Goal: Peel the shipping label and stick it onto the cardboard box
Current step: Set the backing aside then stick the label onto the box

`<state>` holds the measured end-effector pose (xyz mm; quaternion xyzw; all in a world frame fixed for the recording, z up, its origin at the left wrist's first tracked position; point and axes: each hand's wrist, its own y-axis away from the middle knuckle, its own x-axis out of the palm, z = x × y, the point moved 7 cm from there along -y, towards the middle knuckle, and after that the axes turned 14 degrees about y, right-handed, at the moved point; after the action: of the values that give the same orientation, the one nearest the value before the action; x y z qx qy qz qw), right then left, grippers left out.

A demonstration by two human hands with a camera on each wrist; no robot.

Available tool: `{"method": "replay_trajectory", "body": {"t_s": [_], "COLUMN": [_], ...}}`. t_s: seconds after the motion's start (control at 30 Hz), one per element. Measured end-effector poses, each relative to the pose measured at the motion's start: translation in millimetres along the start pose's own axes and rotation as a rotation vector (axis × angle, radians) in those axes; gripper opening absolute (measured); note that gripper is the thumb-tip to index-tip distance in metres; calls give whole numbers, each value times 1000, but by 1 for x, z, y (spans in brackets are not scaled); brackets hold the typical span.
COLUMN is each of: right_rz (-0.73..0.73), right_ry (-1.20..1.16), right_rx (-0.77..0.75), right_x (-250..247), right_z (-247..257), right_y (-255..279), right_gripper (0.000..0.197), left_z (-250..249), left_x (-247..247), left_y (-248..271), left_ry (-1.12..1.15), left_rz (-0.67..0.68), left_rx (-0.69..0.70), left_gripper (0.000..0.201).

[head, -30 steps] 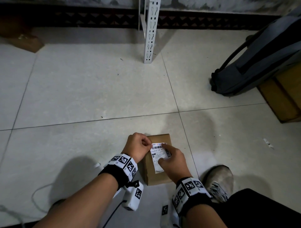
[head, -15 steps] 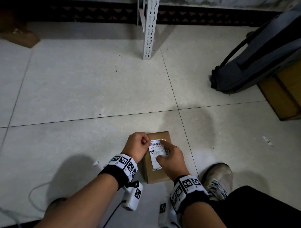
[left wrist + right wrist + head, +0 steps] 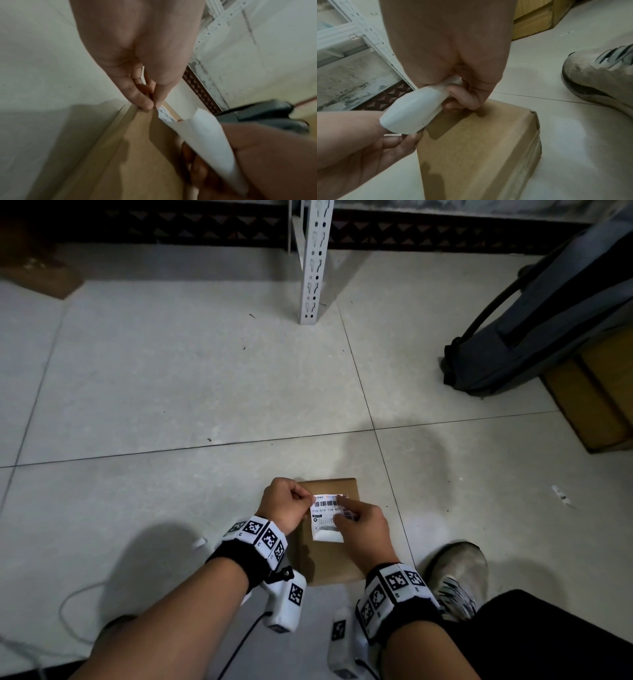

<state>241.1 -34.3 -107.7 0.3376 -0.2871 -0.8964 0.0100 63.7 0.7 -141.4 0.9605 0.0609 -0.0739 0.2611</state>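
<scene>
A brown cardboard box (image 3: 327,563) lies on the tiled floor between my forearms. Just above its top both hands hold a white shipping label (image 3: 326,518) with a barcode. My left hand (image 3: 287,503) pinches the label's upper left corner (image 3: 158,108) between thumb and forefinger. My right hand (image 3: 359,525) grips the label's right side, and the sheet curls round its fingers (image 3: 464,94). The blank white underside (image 3: 412,113) hangs clear of the box top (image 3: 477,143) in the right wrist view. Whether a backing sheet is separating I cannot tell.
A white perforated shelf post (image 3: 313,261) stands on the floor ahead. A dark backpack (image 3: 548,313) leans on a wooden crate (image 3: 596,392) at the right. My shoe (image 3: 457,573) sits just right of the box. Brown cardboard (image 3: 37,275) lies far left, a cable (image 3: 72,604) near left.
The label has been turned a little and now lies higher and flatter over the box. My right hand shifted along its right edge while the left kept its pinch on the corner.
</scene>
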Motion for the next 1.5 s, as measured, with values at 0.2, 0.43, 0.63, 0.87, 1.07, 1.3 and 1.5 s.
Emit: {"method": "replay_trajectory", "body": {"t_s": [0.2, 0.43, 0.63, 0.87, 1.07, 1.3, 1.5], "right_rz": [55, 128, 231, 124, -57, 62, 206], "right_ry": [-80, -30, -88, 206, 749, 983, 1025], "right_rx": [201, 345, 457, 321, -138, -484, -362], "right_x": [1, 2, 9, -9, -16, -7, -10], "right_z": [-19, -43, -61, -59, -15, 15, 0], "right_y": [0, 23, 38, 39, 33, 21, 13], "right_gripper": [19, 4, 8, 23, 65, 123, 134], "left_z": [9, 3, 6, -9, -28, -27, 7], "left_x": [-3, -3, -4, -7, 22, 2, 4], "left_y": [2, 7, 5, 19, 59, 67, 56], "left_ry": [131, 113, 70, -107, -655, -586, -875], "left_rz": [-8, -23, -34, -135, 214, 241, 421], "left_rx": [-74, -61, -44, 108, 596, 526, 372], "left_gripper": [7, 7, 6, 29, 47, 89, 132]}}
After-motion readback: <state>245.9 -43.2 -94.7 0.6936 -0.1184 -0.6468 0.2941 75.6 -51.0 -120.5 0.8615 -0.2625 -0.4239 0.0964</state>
